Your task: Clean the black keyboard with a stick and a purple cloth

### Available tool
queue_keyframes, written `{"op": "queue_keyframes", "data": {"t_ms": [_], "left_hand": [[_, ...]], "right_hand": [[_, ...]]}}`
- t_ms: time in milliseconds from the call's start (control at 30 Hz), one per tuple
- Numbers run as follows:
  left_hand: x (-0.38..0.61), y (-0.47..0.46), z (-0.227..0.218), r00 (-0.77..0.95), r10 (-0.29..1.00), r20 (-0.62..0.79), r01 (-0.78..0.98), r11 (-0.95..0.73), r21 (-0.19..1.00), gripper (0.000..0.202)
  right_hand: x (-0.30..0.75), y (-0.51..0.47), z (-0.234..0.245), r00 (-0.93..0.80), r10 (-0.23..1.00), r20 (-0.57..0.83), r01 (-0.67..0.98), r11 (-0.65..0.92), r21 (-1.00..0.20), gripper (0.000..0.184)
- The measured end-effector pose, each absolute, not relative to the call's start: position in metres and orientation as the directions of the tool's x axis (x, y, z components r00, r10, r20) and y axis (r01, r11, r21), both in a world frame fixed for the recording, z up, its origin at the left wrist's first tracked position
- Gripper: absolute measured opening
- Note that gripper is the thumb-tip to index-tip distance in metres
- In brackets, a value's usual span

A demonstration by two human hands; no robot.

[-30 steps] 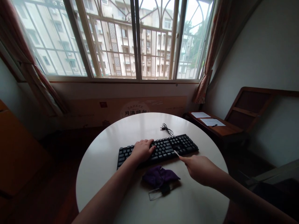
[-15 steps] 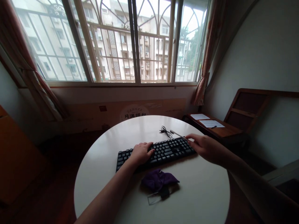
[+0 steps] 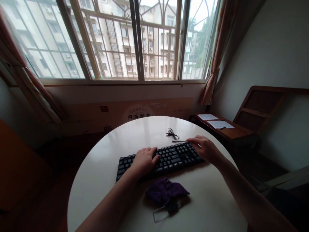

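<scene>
A black keyboard [image 3: 172, 157] lies slanted across the round white table. My left hand [image 3: 145, 161] rests over its left part, fingers spread and flat on the keys, the thumb apart. In a pinch grip, my right hand [image 3: 205, 147] holds a thin, light-coloured small brush [image 3: 179, 141] above the keyboard's far right edge. The brush's bristles point down, beyond the back row of keys. Just behind the brush head lies the coiled black cable [image 3: 172, 132]. Nearer to me is a crumpled purple cloth [image 3: 165, 190], with a black-handled wire tool [image 3: 172, 207] against its front.
The round table [image 3: 96, 174] has its far edge close to a cardboard panel [image 3: 113, 114] under the window. To the right stands a wooden chair [image 3: 253, 109], beside a low wooden surface with papers [image 3: 220, 124] and a pen on it.
My right hand has moved slightly left and the brush has dropped, from tilted up to nearly level. My left hand stays on the keyboard. The whole view has shifted a little.
</scene>
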State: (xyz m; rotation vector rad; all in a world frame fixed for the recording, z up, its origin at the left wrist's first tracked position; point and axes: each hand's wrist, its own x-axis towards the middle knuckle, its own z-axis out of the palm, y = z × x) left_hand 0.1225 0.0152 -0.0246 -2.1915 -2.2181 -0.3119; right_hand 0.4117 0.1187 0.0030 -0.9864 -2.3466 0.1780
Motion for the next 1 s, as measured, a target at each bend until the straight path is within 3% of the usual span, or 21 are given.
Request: {"op": "queue_keyframes", "data": {"t_ms": [267,467,1000], "left_hand": [[0.096,0.015,-0.014,-0.132,0.988,0.076,0.985,0.123,0.119,0.055],[0.089,0.015,-0.015,-0.151,0.987,0.060,0.984,0.144,0.106,0.057],[0.087,0.017,-0.019,-0.149,0.987,0.062,0.986,0.144,0.081,0.056]], "right_hand": [[0.437,0.132,-0.005,-0.666,0.699,0.261,0.579,0.705,-0.411,0.034],[0.440,0.136,-0.009,-0.627,0.758,0.179,0.617,0.624,-0.480,0.030],[0.468,0.146,-0.010,-0.491,0.871,-0.012,0.750,0.415,-0.516,0.039]]}}
